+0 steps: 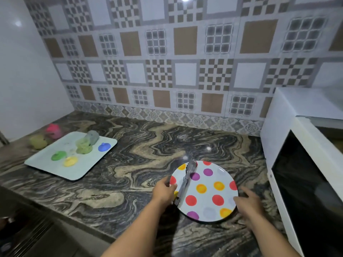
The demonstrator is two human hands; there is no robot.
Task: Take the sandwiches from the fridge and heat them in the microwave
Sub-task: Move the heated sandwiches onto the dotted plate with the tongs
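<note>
We had the dotted plate (207, 191) flat on the bench (130, 173), lower centre-right of the frame, with both hands on either side of it. No sandwiches were in view anywhere; the plate carried only the metal tongs (186, 180).

The tongs' long axis ran from lower left to upper right across the plate's left half, tips toward the tiled wall, hinge end hanging just over the near-left rim. Our left hand (164, 191) was at that rim, fingers curled round something there; we couldn't tell for sure whether it was the rim or the tong handle. It was clearly the nearer hand to the tongs.

Our right hand (247, 203) sat at the plate's right rim, fingers spread and relaxed, touching or just beside the edge, clamped on nothing.

The microwave (304, 173) stood at the right edge of the frame, just beside the plate, door side facing us. The fridge wasn't visible.

Our read: plate and tongs staged, sandwiches not yet fetched. The tray (72, 158) with coloured lids sat well apart at mid-left.
</note>
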